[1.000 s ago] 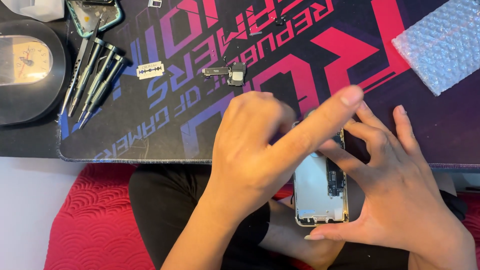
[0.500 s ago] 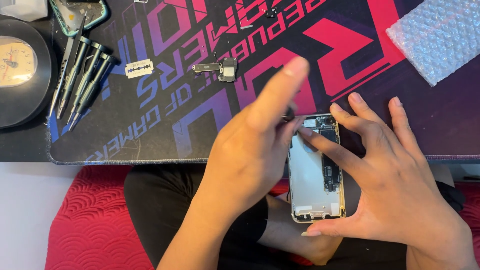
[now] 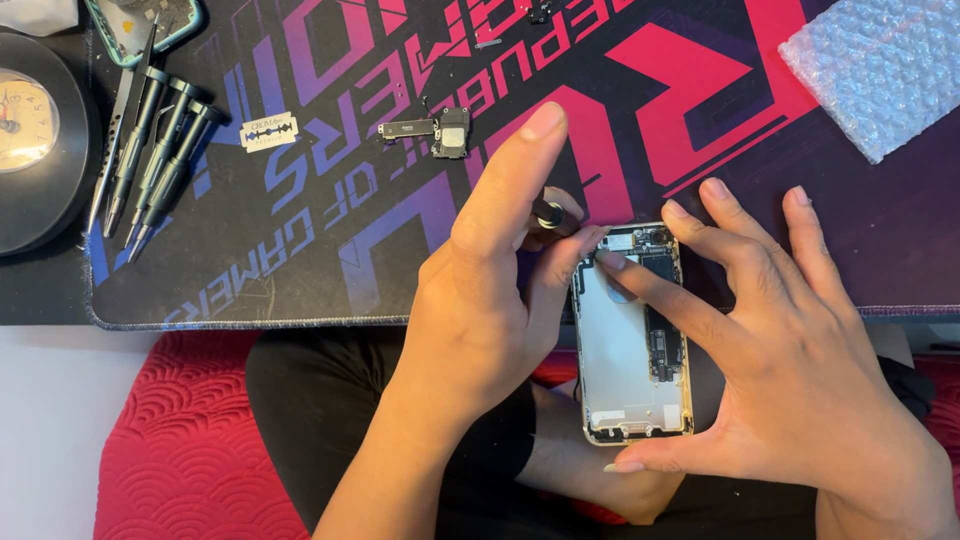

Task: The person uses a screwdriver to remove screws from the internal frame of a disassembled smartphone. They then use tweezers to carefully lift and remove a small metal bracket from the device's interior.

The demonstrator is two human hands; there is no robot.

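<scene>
Cradling opened gold-framed phone shell (image 3: 632,345), your right hand (image 3: 800,390) grips edges; left hand (image 3: 480,300) pinches dark-handled screwdriver (image 3: 550,214). Light, rigid, fragile internals: hold frame only.

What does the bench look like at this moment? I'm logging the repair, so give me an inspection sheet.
Surface: dark desk mat with pink and purple lettering.
Job's things: opened phone, insides exposed; small screwdriver.
Clutter: row of screwdrivers, razor blade, loose phone part, bubble wrap, round black dish.
Hands: left hand grips the screwdriver; right hand cradles the phone.
Cables: nothing seen.
Surroundings: red cushion below.
</scene>
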